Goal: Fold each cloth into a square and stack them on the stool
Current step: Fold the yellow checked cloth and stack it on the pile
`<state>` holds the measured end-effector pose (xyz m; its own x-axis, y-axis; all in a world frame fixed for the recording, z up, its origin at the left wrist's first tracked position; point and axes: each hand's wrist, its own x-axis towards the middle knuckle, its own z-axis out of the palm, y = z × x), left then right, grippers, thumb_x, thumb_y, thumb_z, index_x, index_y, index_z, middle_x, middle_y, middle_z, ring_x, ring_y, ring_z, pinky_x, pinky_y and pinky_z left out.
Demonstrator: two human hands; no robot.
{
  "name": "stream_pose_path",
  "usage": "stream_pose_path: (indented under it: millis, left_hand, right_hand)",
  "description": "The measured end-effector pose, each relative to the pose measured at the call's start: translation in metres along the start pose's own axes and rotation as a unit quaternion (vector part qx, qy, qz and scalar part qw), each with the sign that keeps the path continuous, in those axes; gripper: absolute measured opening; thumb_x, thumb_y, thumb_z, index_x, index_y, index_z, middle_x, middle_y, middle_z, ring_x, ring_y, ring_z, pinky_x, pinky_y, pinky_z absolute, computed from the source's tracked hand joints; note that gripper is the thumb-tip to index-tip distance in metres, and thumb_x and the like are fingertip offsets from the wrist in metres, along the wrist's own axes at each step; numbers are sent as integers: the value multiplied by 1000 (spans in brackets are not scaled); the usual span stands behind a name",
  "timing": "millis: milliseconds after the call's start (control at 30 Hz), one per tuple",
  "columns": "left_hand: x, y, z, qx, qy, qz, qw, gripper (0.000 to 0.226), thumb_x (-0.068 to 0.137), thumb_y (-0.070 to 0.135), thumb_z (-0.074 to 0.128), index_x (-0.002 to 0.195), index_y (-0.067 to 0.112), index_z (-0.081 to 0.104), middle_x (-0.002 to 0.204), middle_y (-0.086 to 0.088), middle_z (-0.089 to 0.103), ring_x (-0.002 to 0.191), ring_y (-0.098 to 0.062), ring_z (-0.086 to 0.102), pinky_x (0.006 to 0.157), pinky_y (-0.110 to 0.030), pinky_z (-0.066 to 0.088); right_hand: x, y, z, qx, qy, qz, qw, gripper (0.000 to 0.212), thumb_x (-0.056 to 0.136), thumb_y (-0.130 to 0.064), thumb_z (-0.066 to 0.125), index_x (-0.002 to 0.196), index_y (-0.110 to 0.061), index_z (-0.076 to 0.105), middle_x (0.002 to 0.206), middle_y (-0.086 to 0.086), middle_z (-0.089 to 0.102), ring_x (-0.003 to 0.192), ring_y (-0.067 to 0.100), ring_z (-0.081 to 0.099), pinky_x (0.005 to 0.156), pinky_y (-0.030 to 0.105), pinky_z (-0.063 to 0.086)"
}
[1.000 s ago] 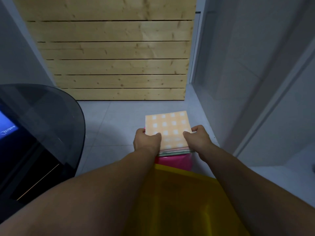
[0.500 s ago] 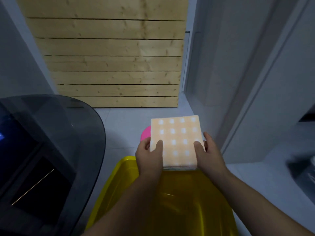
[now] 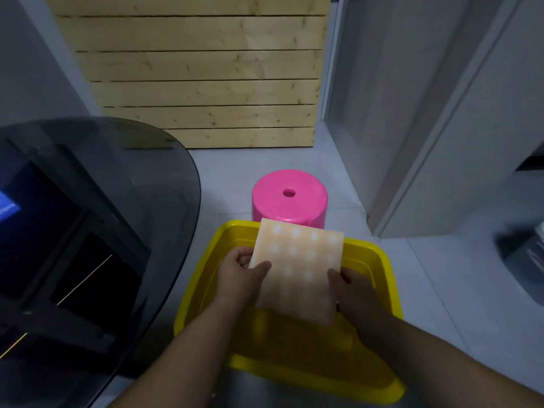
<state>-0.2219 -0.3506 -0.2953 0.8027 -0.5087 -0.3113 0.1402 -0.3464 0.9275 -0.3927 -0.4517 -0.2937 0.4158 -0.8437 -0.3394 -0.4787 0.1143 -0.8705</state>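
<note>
— Two hands in shot. Sweep from the left, what's there?

— Far left: dark glass tabletop (image 3: 97, 219), rounded edge, black frame visible through it. Behind it, a wooden slat panel (image 3: 200, 83) stands against the wall on the pale tile floor (image 3: 223, 172).

— Left hand?

— The left hand (image 3: 238, 275) grips the left edge of the folded cloth (image 3: 300, 269). Thumb lies on top, fingers are curled under the edge.

— Cloth position?

— Orange with pale square checks, roughly square, top face toward the camera. It's held in the air between both hands, above the yellow tub (image 3: 385, 278). Can't tell if more layers sit under the top face.

— Stool?

— The pink stool (image 3: 290, 201) has a round top with a hole in the middle. It stands on the floor just beyond the tub's far rim. The cloth's far edge overlaps the stool's near wall in this view, but I can't tell if they touch. The cloth isn't on the seat.

— Right hand?

— The right hand (image 3: 356, 287) clamps the cloth's right edge. Thumb is on top, the other fingers are hidden beneath. Both forearms reach in over the tub's near rim.

— Anything further right?

— The tub's right rim, then white door panels (image 3: 441, 128). At the far right edge there's a dark blurred object (image 3: 521, 254), which I can't identify.
</note>
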Motion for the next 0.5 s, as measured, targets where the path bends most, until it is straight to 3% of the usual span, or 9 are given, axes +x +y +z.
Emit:
stream_pose_path:
  millis: [67,167,300,400,500]
  left_hand:
    - [3,-5,-3,18,1,-20,1000,31,78,-1,79,95,11,57,89,-9,71,68,-14,64,62,-29,51]
    - [3,-17,-9,44,-1,-53,998,30,79,2,80,94,11,56,79,-2,64,64,-13,59,54,-25,45]
    - [10,-33,-9,61,-7,-119,991,32,80,3,80,98,11,55,95,-12,67,71,-25,63,53,-27,47]
    - [18,-46,-3,52,-4,-167,985,35,79,3,80,95,13,51,101,-16,67,84,-29,65,68,-36,54]
    - [24,-61,3,53,-2,-206,977,38,77,6,83,99,14,54,111,-18,68,98,-35,68,87,-48,57]
  right_hand:
    - [1,6,4,11,-2,26,1000,24,101,-25,50,104,-11,69,93,5,72,84,21,68,72,40,58]
    - [0,20,12,6,-31,63,997,24,101,-29,50,97,-16,69,98,6,74,88,25,70,82,52,58]
    - [7,27,21,27,-59,130,989,26,101,-28,50,97,-9,68,99,11,73,86,28,70,74,47,60]
    - [14,31,26,67,-73,189,977,23,101,-30,51,92,-13,64,98,10,70,82,25,68,60,35,54]
    - [25,44,33,64,-73,229,969,23,101,-30,52,106,-9,61,102,12,66,85,29,64,60,34,49]
